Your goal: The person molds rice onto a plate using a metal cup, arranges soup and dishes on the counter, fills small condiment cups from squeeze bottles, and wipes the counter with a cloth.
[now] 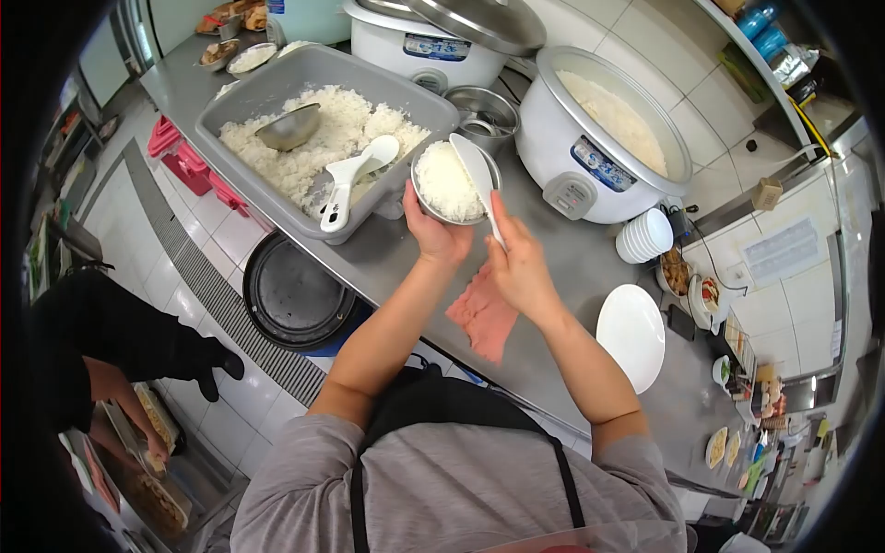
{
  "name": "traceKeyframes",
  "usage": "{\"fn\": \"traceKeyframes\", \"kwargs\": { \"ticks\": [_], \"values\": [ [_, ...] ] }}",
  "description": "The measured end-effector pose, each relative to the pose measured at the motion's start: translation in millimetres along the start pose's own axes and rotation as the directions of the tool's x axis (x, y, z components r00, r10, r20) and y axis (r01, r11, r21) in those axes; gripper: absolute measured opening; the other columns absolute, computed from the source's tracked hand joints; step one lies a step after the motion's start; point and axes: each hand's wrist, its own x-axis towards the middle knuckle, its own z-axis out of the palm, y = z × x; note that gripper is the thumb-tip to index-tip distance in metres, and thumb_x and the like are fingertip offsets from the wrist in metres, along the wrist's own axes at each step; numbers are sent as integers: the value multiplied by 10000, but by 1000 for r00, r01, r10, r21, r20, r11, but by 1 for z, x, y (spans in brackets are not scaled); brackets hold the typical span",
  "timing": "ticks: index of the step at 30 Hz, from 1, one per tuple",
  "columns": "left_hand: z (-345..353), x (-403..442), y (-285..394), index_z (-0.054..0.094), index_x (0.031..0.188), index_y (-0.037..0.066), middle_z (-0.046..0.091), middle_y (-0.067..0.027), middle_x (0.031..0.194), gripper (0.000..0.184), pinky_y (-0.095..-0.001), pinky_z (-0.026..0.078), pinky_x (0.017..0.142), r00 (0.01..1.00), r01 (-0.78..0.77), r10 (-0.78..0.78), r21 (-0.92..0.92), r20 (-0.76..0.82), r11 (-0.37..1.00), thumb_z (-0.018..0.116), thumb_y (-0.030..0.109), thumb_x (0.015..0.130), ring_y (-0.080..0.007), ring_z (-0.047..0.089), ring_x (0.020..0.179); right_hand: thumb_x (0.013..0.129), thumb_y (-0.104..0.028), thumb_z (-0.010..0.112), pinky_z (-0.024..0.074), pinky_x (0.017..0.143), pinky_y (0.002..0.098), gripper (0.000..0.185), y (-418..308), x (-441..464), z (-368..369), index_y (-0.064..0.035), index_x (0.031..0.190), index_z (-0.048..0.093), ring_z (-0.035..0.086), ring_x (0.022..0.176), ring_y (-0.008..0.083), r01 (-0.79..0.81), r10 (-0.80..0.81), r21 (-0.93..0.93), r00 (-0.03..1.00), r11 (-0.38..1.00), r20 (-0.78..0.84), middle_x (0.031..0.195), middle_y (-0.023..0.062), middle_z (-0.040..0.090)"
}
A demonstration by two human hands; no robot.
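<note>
My left hand (pixel 433 229) is wrapped round a metal bowl (pixel 499 177) from below and the left side. White rice (pixel 444 181) fills the bowl in a mound. In my right hand (pixel 518 263) is a white rice paddle (pixel 473 168), its blade lying against the rice at the bowl's right side. A grey tub (pixel 217 152) of cooked rice stands to the left, with a second white paddle (pixel 343 189) and a metal bowl (pixel 289 127) resting in it. Below my hands a pink cloth (pixel 485 318) lies on the counter.
An uncovered rice cooker (pixel 562 170) with rice stands at the right; another cooker (pixel 396 41) with metal lids is behind. A white oval plate (pixel 631 338) and stacked white cups (pixel 645 237) are on the counter. A lidded drum (pixel 297 293) and a co-worker (pixel 111 323) are at the left.
</note>
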Motion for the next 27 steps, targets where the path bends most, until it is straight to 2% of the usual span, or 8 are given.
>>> {"fn": "traceKeyframes", "kwargs": {
  "ticks": [4,5,7,11,14,20,22,27],
  "values": [
    [-8,3,10,427,1198,110,473,-57,1191,523,-416,362,920,987,153,-152,-39,43,987,282,461,838,-241,447,1104,768,6,478,464,672,331,523,-10,5,-20,-106,1270,383,535,780,280,-426,433,424,898,800,85,862,143,506],
    [-7,4,10,430,1196,116,472,-58,1193,526,-421,363,917,983,179,-178,-21,32,984,279,468,836,-243,446,1105,754,12,488,456,617,315,534,-4,5,-23,-128,1262,400,530,726,251,-185,189,74,980,980,-57,847,115,507],
    [-7,0,10,436,1193,128,468,-59,1198,532,-432,365,912,971,237,-237,16,-8,971,273,481,830,-248,443,1107,725,24,507,440,506,283,560,19,-5,-20,-174,1244,435,520,618,194,268,-347,-644,938,717,3,815,59,509],
    [-9,-7,4,430,1205,146,454,-62,1215,551,-459,359,908,926,375,-373,12,-61,927,270,505,818,-268,432,1118,759,-5,506,441,493,282,463,36,-12,-14,-158,1196,483,520,593,162,216,-312,-641,949,736,-38,728,51,514],
    [-25,-6,1,424,1211,138,448,-69,1220,554,-453,350,923,874,486,-486,-49,25,872,266,502,826,-269,416,1136,841,-99,486,417,462,262,349,41,-17,-31,-104,1190,479,492,544,104,-366,448,375,880,852,-158,674,30,503],
    [-34,-18,-18,417,1222,133,435,-93,1232,555,-463,341,938,829,559,-559,-68,31,826,283,494,823,-272,405,1148,862,-206,476,465,581,351,459,-15,-44,-55,-181,1296,326,597,644,301,-358,342,-51,919,932,-197,774,153,621],
    [-36,-25,-30,402,1235,137,419,-97,1248,550,-480,331,943,832,555,-555,5,-22,832,280,484,826,-288,390,1159,893,-215,415,461,573,254,435,-1,-55,-47,-202,1314,304,496,555,90,-351,368,-239,929,905,31,1213,64,469],
    [-44,-52,-68,353,1267,158,378,-94,1283,601,-552,282,939,579,815,-812,-40,78,577,291,551,816,-321,342,1186,894,-245,406,438,458,263,445,32,-108,-49,-240,1321,282,469,454,109,-500,490,-95,865,861,-108,891,85,555]
  ]
}}
